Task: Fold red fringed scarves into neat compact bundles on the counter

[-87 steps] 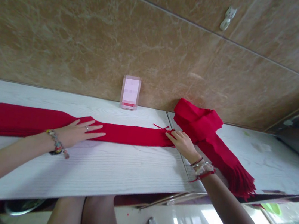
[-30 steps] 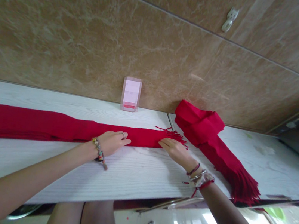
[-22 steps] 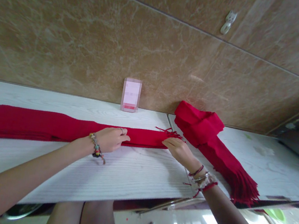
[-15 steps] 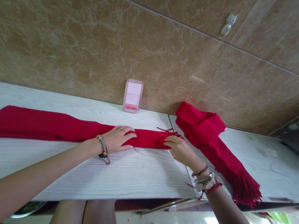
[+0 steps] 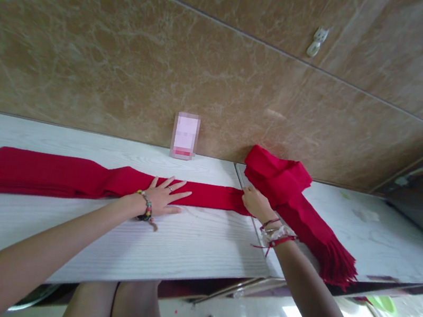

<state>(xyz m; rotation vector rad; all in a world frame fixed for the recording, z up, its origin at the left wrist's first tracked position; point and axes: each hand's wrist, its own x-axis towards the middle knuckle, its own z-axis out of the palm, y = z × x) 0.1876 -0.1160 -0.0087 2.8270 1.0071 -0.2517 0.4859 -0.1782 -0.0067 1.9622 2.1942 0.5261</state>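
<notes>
A long red scarf lies folded lengthwise along the white wood-grain table. My left hand rests flat on it near its middle, fingers spread. At the scarf's right end my right hand presses down on the cloth, its fingers curled over the end so the fringe is hidden. Both wrists wear bead and string bracelets. A stack of other red scarves lies just right of my right hand, fringe hanging toward the table's front edge.
A small pink card leans against the brown marble wall behind the scarf. A white cat-shaped hook is stuck high on the wall. My knees show below the table's front edge, over a glossy floor.
My left hand slid right along the scarf and has opened flat, fingers spread. My right hand shifted onto the fringed end, which no longer shows.
</notes>
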